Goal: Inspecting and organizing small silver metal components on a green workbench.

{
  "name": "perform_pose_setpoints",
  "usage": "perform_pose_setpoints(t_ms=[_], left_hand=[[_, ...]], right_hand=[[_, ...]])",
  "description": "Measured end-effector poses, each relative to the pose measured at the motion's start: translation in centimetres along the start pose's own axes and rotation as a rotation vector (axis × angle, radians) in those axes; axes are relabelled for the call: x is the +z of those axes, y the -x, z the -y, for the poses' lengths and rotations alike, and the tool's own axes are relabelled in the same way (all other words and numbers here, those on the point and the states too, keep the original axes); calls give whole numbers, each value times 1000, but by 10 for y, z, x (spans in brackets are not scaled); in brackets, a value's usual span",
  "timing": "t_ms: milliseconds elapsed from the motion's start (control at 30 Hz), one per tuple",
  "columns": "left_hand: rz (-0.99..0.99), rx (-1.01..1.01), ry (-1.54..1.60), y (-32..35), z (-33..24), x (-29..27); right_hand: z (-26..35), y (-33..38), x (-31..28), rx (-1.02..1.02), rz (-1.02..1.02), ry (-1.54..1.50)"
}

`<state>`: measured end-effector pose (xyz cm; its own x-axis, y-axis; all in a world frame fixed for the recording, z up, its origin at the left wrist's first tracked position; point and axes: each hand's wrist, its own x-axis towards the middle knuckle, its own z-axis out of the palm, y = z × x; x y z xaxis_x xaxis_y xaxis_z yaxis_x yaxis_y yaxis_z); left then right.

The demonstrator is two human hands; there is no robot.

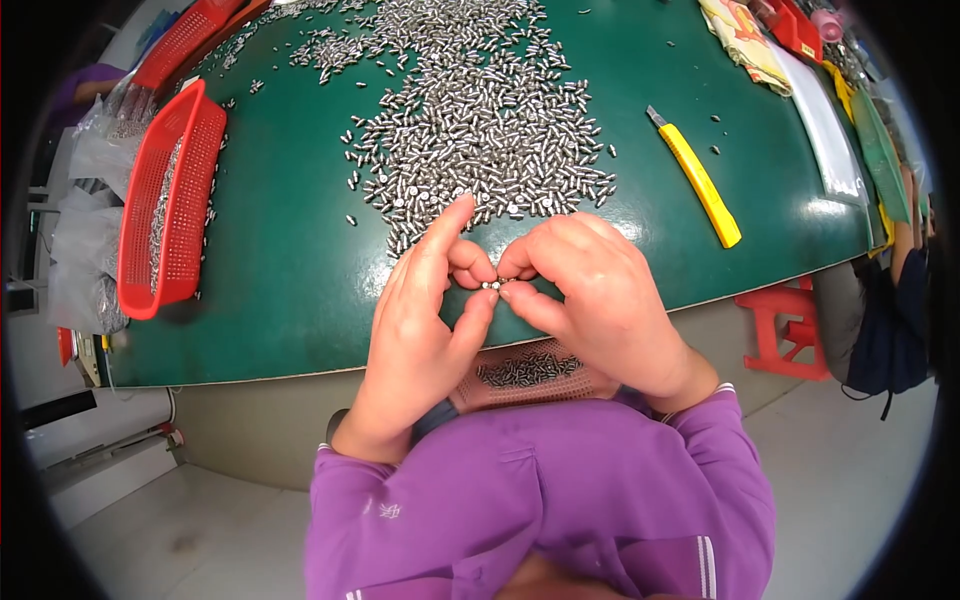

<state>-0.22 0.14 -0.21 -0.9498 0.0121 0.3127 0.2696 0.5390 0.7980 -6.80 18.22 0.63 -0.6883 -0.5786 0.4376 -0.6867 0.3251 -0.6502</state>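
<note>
Over the near edge of the green table, my left hand (pixel 415 305) and my right hand (pixel 605 290) meet at the fingertips. Between them are a few tiny silver metal parts (pixel 491 286), pinched by the thumb and fingers of both hands. My left index finger points up, away from the pinch. The fingertips partly cover these parts, so their exact number and shape cannot be made out. Just beyond my hands spreads a large heap of small bullet-shaped metal parts (pixel 490 130). Some in its near rows show round, pale ends.
A red plastic basket (pixel 190 210) holding metal parts stands at left, beside clear plastic bags (pixel 90 230). On the right of the table (pixel 640 270) lies a yellow box cutter (pixel 700 185). A pink basket (pixel 530 392) with metal parts is below the edge; a red stool (pixel 785 330) stands right.
</note>
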Motion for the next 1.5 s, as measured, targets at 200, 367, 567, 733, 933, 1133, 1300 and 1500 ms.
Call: perform_pose_setpoints(t_ms=[200,367,567,733,933,1133,1300,1500], left_hand=[[2,-10,-12,-2,-1,-1],[10,-25,10,-2,-2,-4],[-15,-57,119,2,-1,-4],[-115,-58,283,4,5,0],[-124,-47,259,5,5,2],[-194,-28,125,5,1,3],[-257,-47,-297,8,-10,-8],[-173,-67,-340,-4,-3,-4]], right_hand=[[-2,-3,-2,-3,16,-23],[-6,-4,-2,-34,41,-62],[5,-2,-7,21,90,17],[7,-5,-1,-32,122,-18],[7,4,0,-126,140,21],[20,20,-25,-132,391,-184],[7,11,-31,-50,107,23],[-8,-5,-15,42,-36,159]])
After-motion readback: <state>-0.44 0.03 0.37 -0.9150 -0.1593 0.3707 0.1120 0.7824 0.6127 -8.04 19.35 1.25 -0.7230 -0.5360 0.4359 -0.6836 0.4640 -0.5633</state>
